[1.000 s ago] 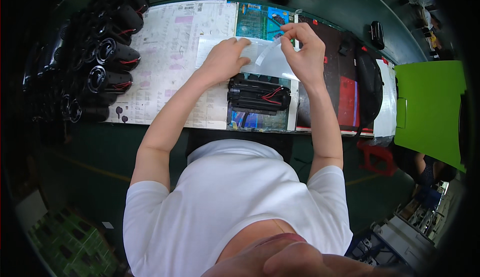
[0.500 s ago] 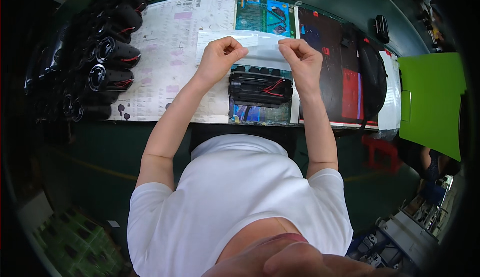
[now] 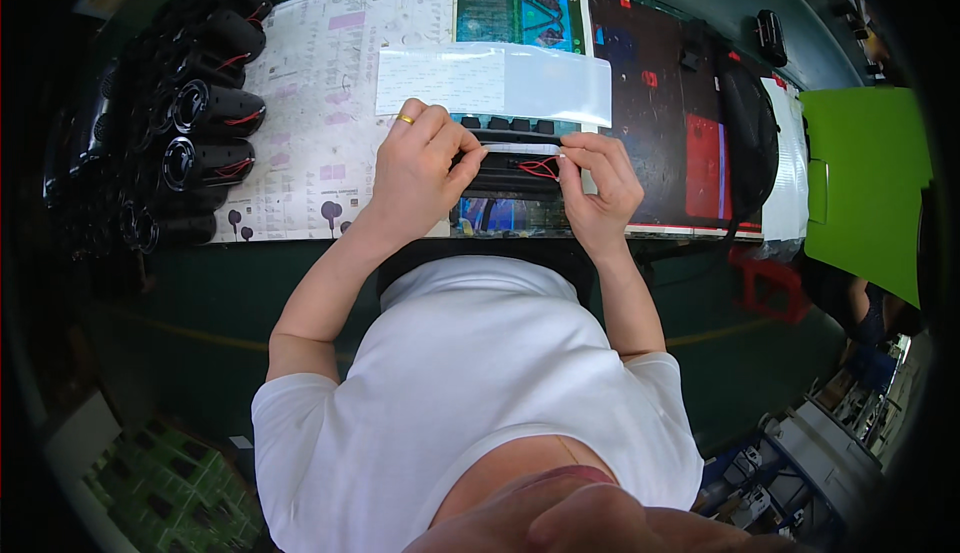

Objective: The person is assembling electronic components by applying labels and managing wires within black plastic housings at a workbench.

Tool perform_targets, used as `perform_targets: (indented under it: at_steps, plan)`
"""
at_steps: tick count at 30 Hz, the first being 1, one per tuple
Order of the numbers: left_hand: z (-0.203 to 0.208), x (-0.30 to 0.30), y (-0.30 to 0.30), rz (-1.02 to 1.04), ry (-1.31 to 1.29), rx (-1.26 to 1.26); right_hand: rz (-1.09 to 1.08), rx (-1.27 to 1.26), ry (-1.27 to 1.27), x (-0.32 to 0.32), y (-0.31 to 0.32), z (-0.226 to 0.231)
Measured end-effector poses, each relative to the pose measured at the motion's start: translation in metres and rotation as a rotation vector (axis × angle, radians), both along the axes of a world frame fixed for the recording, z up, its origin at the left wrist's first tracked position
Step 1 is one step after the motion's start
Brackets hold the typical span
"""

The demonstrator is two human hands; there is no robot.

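Observation:
Between my hands a narrow white label strip (image 3: 522, 150) stretches across a black plastic housing (image 3: 490, 178) with red wires. My left hand (image 3: 422, 165), wearing a ring, is closed in a pinch on the strip's left end. The right end is pinched by my right hand (image 3: 603, 191), close to the wires' tip. Whether the strip touches the housing, I cannot tell. Just beyond lies a glossy sheet of labels (image 3: 445, 83), its right part a bare pale backing.
Several black cylindrical speaker housings (image 3: 215, 108) with red wires crowd the left end. A row of small black blocks (image 3: 495, 124) sits behind the housing. At the right are a black bag-like object (image 3: 748, 158) and a green panel (image 3: 860, 188).
Both hands have come down from the label sheet toward me, bringing the white strip over the black housing. The sheet now lies uncovered behind them.

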State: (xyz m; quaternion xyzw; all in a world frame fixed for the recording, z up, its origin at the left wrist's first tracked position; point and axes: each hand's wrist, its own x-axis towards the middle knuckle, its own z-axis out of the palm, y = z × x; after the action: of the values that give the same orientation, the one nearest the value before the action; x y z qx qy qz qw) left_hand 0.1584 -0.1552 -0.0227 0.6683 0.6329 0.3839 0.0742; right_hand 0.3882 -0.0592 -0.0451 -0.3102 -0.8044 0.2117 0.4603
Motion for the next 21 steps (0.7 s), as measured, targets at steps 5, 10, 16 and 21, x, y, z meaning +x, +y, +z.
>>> perform_targets:
  at_steps: [5,10,16,21]
  plan:
    - [-0.007,0.008,-0.002,0.045,0.083,0.130,-0.005,0.125,-0.035,-0.002,0.000,0.000]
    - [-0.008,0.017,-0.004,0.096,0.168,0.133,-0.074,0.243,-0.139,-0.004,-0.006,0.003]
    - [0.002,0.022,-0.002,0.123,0.275,0.082,-0.216,0.322,-0.388,-0.009,-0.015,0.018]
    - [0.005,0.013,-0.002,0.102,0.327,-0.024,-0.246,0.274,-0.629,-0.006,-0.013,0.036]
